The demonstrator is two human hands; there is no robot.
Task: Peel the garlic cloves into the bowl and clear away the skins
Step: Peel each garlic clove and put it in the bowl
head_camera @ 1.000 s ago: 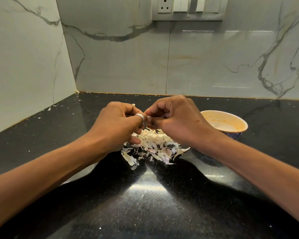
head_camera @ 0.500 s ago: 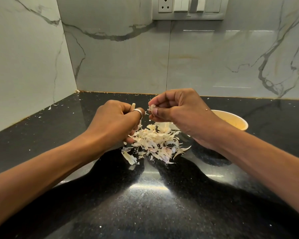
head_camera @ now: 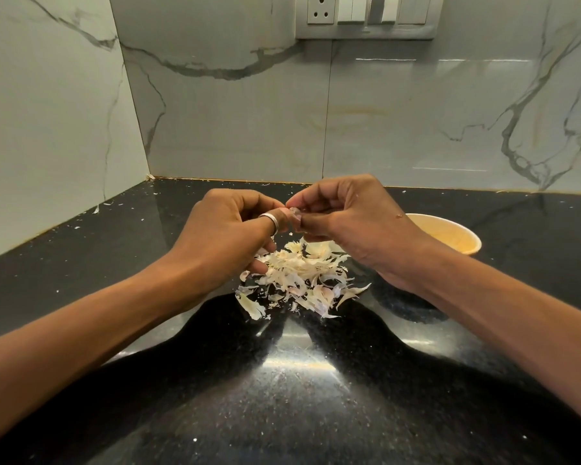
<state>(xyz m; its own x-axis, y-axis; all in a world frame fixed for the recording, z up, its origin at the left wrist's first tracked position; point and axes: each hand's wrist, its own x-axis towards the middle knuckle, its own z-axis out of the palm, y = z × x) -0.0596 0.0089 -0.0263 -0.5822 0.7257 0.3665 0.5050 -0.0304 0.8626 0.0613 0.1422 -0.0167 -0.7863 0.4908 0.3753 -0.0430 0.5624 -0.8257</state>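
The left hand (head_camera: 228, 229) and right hand (head_camera: 346, 223) are both curled, fingertips meeting to pinch a small pale clove (head_camera: 285, 212), mostly hidden between them. At 6 o'clock below the hands, a loose heap of skins (head_camera: 302, 276) lies on the counter (head_camera: 282, 397). The bowl (head_camera: 463, 245) stands at 3 o'clock, partly behind the right wrist, and its contents cannot be made out. Judging by the heap, peeling is well along. This clove is unfinished and no skins are cleared.
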